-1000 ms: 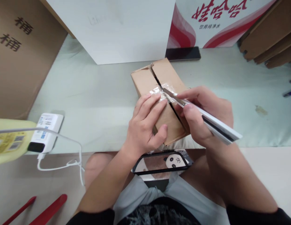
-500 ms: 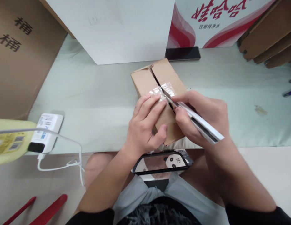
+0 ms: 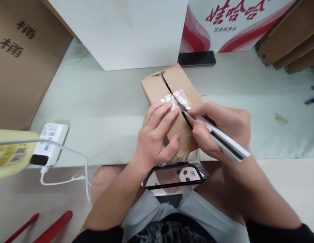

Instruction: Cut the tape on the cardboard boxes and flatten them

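Your left hand (image 3: 155, 136) rests, fingers extended, on the small cardboard box (image 3: 182, 131), which lies askew near the front edge of the cloth-covered table (image 3: 108, 114), while your right hand (image 3: 226, 123) grips a white utility knife (image 3: 224, 139), its blade (image 3: 182, 107) at the clear tape (image 3: 182, 96) over the seam.

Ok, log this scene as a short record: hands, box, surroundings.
Left hand: spread on the cardboard box, fingertips at its clear tape
Right hand: gripping a white utility knife, blade at the taped seam
Box: seam partly gaping, dark inside
Beyond box: black smartphone at the foot of a red-and-white drinking-water carton
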A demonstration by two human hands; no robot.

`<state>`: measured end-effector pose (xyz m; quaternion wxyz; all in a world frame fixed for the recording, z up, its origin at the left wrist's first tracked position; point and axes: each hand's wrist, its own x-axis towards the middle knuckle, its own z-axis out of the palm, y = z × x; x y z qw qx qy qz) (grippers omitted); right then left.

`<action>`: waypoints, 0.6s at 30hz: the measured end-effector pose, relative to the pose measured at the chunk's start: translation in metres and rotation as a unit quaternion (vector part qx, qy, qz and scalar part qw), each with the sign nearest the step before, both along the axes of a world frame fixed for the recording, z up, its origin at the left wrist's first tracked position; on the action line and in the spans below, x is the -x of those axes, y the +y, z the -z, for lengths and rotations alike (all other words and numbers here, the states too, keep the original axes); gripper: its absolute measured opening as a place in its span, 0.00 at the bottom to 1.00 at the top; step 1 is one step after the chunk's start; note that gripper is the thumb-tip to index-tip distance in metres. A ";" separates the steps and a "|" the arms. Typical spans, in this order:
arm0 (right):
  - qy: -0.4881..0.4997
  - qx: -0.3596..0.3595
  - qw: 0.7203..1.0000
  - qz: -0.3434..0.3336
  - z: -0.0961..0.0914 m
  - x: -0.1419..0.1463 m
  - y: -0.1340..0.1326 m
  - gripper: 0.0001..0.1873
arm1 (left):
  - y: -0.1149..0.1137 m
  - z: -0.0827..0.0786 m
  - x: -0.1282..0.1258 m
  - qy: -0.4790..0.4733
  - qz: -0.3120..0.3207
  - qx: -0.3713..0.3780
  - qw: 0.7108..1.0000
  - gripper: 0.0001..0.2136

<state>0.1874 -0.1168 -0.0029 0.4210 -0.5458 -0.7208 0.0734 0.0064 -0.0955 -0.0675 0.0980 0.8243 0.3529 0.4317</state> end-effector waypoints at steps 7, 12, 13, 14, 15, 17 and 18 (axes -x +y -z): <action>0.010 0.002 1.000 -0.011 -0.003 -0.002 -0.002 0.07 | 0.000 -0.001 0.001 0.005 -0.004 0.004 1.000 0.24; 0.038 0.033 0.997 -0.051 -0.006 -0.006 -0.007 0.09 | 0.000 -0.001 0.001 0.003 -0.003 0.005 1.000 0.23; 0.039 0.031 0.997 -0.051 -0.006 -0.006 -0.007 0.08 | 0.000 -0.001 0.001 0.005 -0.003 0.005 1.000 0.23; 0.040 0.030 0.997 -0.051 -0.005 -0.006 -0.007 0.08 | 0.000 -0.001 0.001 0.007 -0.004 0.005 1.000 0.23; 0.041 0.028 0.998 -0.049 -0.003 -0.006 -0.007 0.08 | 0.000 -0.002 0.001 0.010 -0.005 0.004 1.000 0.23; 0.049 0.008 0.998 -0.039 -0.001 -0.005 -0.007 0.08 | 0.000 -0.002 0.002 0.014 -0.006 0.003 1.000 0.23; 0.053 -0.007 0.998 -0.031 -0.001 -0.005 -0.009 0.08 | 0.000 -0.002 0.003 0.016 -0.007 0.002 1.000 0.23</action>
